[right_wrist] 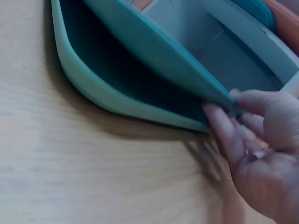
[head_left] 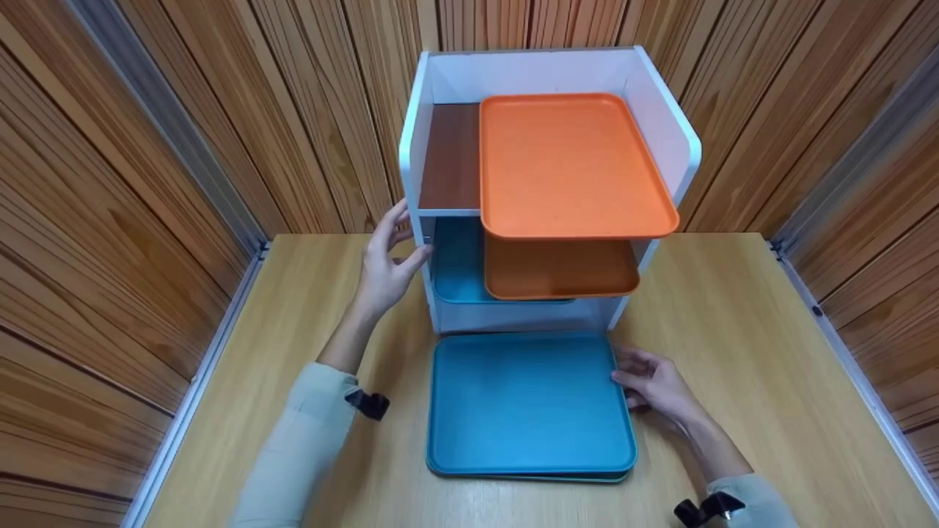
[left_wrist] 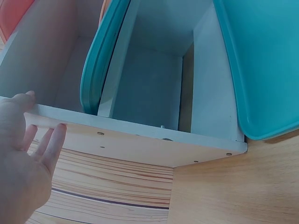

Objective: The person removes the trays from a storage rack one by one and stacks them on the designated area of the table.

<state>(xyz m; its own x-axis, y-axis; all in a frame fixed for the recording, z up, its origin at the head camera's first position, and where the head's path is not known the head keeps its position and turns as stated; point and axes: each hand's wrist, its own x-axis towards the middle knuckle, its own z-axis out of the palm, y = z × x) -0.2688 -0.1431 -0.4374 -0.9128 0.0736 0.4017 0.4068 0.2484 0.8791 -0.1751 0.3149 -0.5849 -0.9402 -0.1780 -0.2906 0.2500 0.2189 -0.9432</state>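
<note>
My right hand (head_left: 653, 385) pinches the right edge of a blue tray (head_left: 528, 403) in front of the shelf. In the right wrist view that edge is raised, leaving a dark gap above a second blue tray (right_wrist: 93, 91) beneath it. On the left, my other hand (head_left: 385, 271) holds the side panel of a white shelf unit (head_left: 660, 110), its thumb over the panel's edge and its fingers along the outer face (left_wrist: 135, 144). An orange tray (head_left: 572, 169) lies on the shelf's brown top board, its front jutting out.
A darker orange tray (head_left: 561, 275) sticks out of the compartment below, overlapping a blue tray (head_left: 456, 257) at its left. The shelf stands on a wooden table (head_left: 733, 330). Wood-panelled walls (head_left: 308, 110) with metal corner rails (head_left: 176, 125) enclose the back and sides.
</note>
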